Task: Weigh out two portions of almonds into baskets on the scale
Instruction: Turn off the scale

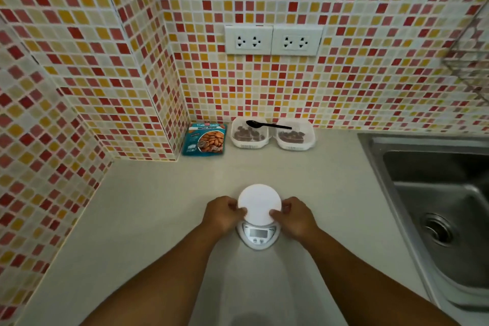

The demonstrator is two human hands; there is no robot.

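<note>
Nearest, the left hand (223, 213) and right hand (293, 216) curl their fingers around the scale (258, 222) at 9 and 3 o'clock, thumbs on its bare white plate. The step looks like positioning it: keep it level, set it down flat, then let go before reading. Far off at 12 o'clock, 2 baskets (250, 133) (295, 136) already hold almonds, a black spoon (267, 124) bridging them, the almond bag (204, 139) at 11 o'clock.

Scale (258, 230) front-centre; behind, almond bag (204, 139) left of two baskets (250, 133), spoon (267, 124) across them; sink (434, 193) right.
</note>
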